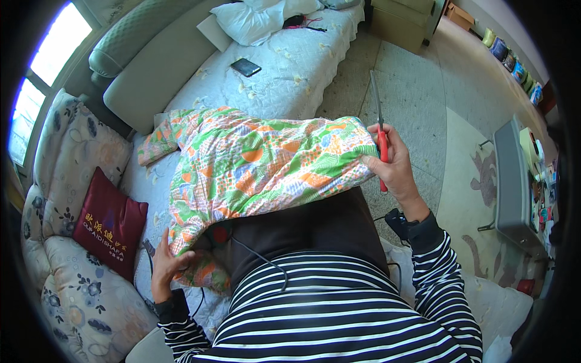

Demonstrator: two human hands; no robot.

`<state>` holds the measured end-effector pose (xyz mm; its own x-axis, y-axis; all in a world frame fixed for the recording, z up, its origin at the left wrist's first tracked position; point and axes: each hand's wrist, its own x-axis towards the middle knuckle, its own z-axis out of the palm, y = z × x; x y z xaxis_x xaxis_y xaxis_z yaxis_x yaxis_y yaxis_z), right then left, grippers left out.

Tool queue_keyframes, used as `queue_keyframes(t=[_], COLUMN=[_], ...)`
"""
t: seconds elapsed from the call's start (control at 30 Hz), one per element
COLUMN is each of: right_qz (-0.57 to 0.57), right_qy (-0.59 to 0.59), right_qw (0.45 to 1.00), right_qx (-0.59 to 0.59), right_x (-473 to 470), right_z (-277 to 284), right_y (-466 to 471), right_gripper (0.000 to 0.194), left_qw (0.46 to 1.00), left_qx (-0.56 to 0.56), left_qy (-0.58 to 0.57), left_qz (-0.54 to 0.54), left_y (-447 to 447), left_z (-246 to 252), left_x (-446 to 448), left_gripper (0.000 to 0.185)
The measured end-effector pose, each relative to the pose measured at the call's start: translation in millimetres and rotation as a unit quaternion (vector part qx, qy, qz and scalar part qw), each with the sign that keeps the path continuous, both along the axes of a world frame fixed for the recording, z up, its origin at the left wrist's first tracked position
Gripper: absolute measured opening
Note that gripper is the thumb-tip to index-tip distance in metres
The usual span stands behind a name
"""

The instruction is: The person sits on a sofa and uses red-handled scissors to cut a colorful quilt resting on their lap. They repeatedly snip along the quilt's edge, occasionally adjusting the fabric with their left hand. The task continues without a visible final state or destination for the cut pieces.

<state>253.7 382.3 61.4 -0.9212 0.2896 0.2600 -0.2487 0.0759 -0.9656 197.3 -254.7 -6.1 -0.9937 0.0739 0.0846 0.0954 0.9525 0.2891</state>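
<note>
A long-sleeved garment (268,168), printed in green, orange and white, lies spread across my lap and the sofa seat. One sleeve (156,145) stretches towards the sofa back; the other side hangs down near my left knee. My right hand (392,159) pinches the garment's right edge between thumb and fingers. That same hand also holds red-handled scissors (382,140), their dark blades pointing away from me. With thumb and fingers around the cloth, my left hand (168,265) grips the near left part of the garment. Part of the fabric below it is in shadow.
A black phone (246,67) rests on the quilted sofa cover (272,90), with a white pillow (249,20) beyond. A maroon cushion (111,222) bearing writing leans at the left by floral cushions (91,290). At the right stands a grey table (513,181) with several small items. A thin cable (263,258) crosses my lap.
</note>
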Motion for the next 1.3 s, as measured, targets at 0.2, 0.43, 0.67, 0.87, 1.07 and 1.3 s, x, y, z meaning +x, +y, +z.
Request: queue_keyframes(t=[0.2,0.43,0.67,0.87,1.07,1.3], right_qz=[0.036,0.005,0.061,-0.004,-0.075,-0.025], right_qy=[0.025,0.014,-0.048,-0.113,-0.140,-0.138], right_qw=[0.999,1.000,0.992,0.985,0.978,0.964], right_qx=[-0.019,-0.024,-0.102,-0.133,-0.132,-0.224], right_x=[14,63,31,-51,-86,-116], right_z=[72,179,157,29,-28,-24], right_y=[-18,-35,-26,-29,-17,5], right_gripper=[0.058,0.055,0.052,0.050,0.052,0.055], left_qw=[0.975,0.852,0.878,0.951,0.962,0.958], left_qx=[0.140,-0.153,-0.088,-0.293,0.101,-0.043], left_qy=[0.170,0.497,0.470,0.082,0.057,-0.011], left_qz=[0.020,0.057,-0.027,0.053,-0.245,-0.282], left_y=[-15,-52,-16,53,210,274], left_z=[68,267,292,130,76,60], left_x=[17,38,-63,-237,-179,-139], left_gripper=[0.031,0.041,0.039,0.090,0.054,0.081])
